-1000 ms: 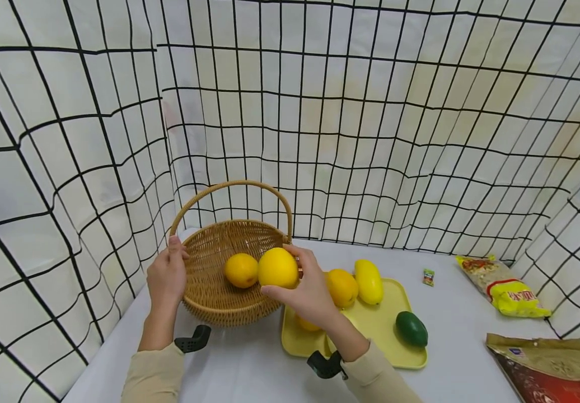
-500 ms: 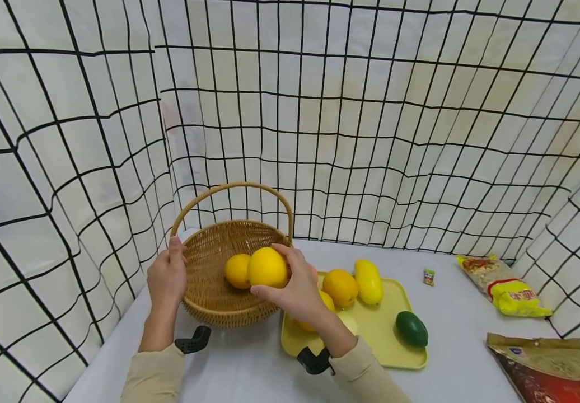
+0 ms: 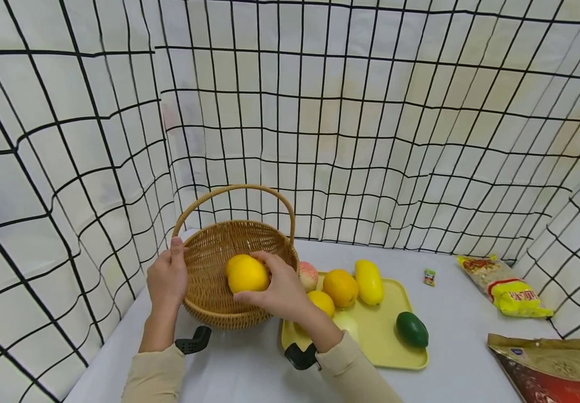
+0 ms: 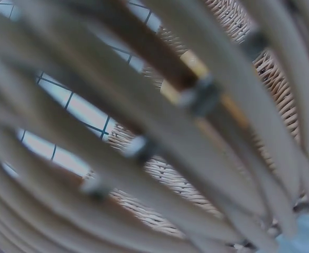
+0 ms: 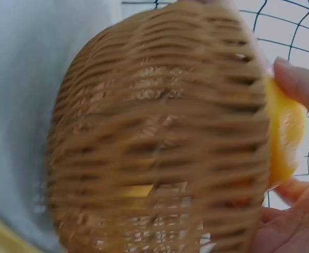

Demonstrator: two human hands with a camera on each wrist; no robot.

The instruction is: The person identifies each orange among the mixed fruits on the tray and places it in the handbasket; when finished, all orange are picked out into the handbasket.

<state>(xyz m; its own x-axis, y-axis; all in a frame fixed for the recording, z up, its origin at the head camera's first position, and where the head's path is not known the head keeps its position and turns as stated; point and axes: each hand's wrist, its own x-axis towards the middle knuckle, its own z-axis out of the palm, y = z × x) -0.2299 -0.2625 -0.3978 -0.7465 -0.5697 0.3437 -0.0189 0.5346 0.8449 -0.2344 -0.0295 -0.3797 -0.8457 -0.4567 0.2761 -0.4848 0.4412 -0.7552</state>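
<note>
A wicker basket [image 3: 219,320] with a tall arched handle stands tilted toward me in the head view. My left hand [image 3: 168,277] grips its left rim at the foot of the handle. Inside the basket mouth, my right hand [image 3: 286,292] holds a round yellow fruit [image 3: 249,275] between thumb and fingers. Partly hidden behind that fruit lies an orange [image 3: 232,263]. In the right wrist view, the woven wall covers much of the scene, with the yellow fruit [image 5: 285,138] showing past the rim beside my thumb. Only blurred wicker fills the left wrist view.
Right of the basket, a yellow tray [image 3: 386,350] bears an orange [image 3: 340,287], a long yellow fruit [image 3: 369,281], a dark green avocado [image 3: 412,329] and a peach [image 3: 308,276]. Farther right lie a small candy [image 3: 429,277], a snack bag [image 3: 506,288] and a brown-red pouch [image 3: 547,366].
My right hand has moved left and slightly down with the yellow fruit, from the basket's right rim into its mouth. The peach has come into sight. My left hand keeps its grip.
</note>
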